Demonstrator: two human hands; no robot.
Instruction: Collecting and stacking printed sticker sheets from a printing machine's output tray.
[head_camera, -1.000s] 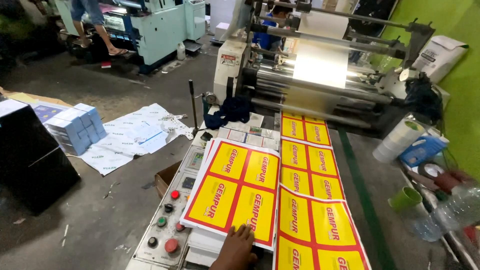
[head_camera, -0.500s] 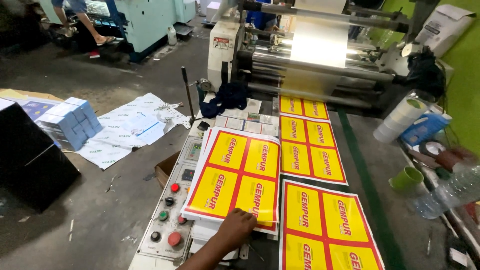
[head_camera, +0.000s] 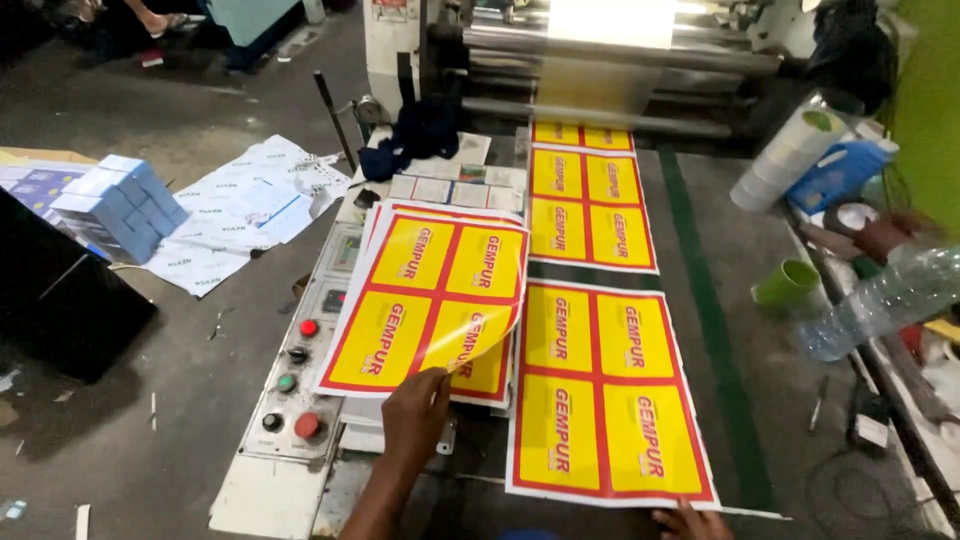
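Note:
My left hand pinches the near edge of the top yellow and red printed sheet, whose right corner curls upward off a stack of like sheets. The stack lies on a control console. Only the fingertips of my right hand show at the bottom edge, resting at the near edge of another printed sheet on the machine bed. A further printed sheet lies behind it, coming out from under the rollers.
The console has red, green and black buttons. A dark cloth lies behind the stack. On the right are a green cup, a plastic bottle and tape rolls. Blue boxes and loose white sheets lie on the floor to the left.
The view has tipped down and closer. My left hand has taken the top sheet's near edge and lifted its corner. The sheets on the bed have moved toward me, and my right fingertips have come into view.

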